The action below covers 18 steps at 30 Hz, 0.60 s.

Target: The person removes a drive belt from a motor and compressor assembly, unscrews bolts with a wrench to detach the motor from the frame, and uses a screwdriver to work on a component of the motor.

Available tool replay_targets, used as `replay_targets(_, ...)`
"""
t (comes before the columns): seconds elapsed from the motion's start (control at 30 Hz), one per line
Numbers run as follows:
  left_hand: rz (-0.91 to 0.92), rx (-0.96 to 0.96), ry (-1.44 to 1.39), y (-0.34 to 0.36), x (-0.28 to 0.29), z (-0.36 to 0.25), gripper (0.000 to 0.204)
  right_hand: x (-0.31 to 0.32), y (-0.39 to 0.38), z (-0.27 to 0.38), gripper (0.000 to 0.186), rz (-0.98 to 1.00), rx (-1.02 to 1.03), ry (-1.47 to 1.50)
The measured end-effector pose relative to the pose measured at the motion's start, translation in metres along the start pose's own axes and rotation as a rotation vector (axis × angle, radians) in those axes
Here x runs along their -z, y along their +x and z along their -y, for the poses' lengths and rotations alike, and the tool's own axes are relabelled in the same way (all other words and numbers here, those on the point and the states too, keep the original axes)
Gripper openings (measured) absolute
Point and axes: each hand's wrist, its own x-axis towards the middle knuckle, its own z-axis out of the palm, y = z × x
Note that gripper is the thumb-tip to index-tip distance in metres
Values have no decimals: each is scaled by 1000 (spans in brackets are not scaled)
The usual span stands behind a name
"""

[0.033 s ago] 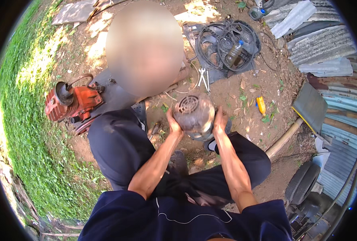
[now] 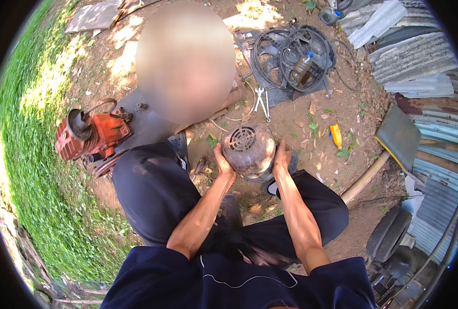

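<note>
Between my palms is a round, dirt-stained electric motor point(image 2: 248, 149), its end cover pierced with vent slots and tilted up toward me. My left hand point(image 2: 224, 164) is pressed against its left side, and my right hand point(image 2: 282, 158) clasps the opposite side. The motor is in front of my bent knees; its underside is hidden, so I cannot tell whether it touches the ground. Two metal wrenches point(image 2: 261, 102) lie on the dirt just beyond it.
A red compressor head point(image 2: 92, 135) on a dark tank stands left, near a person whose head is blurred out. Beyond lie black radiator fans point(image 2: 291, 56) with a plastic bottle point(image 2: 302, 67). To the right are a yellow bottle point(image 2: 335, 136), a wooden-handled shovel point(image 2: 365, 176) and metal sheets point(image 2: 411, 64).
The motor looks sharper now, where it was smeared by motion before. Both hands keep their hold on its sides, in nearly the same place.
</note>
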Motion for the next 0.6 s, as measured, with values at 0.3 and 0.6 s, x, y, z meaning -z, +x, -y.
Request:
replay_targets(0.3,-44,-110,272,66,66,26,70,-24,11,-91,44,55,-379,776)
replay_targets(0.6,-94,-157,614,92,64,8,74,-45,37,-110,51,-114,-274,305)
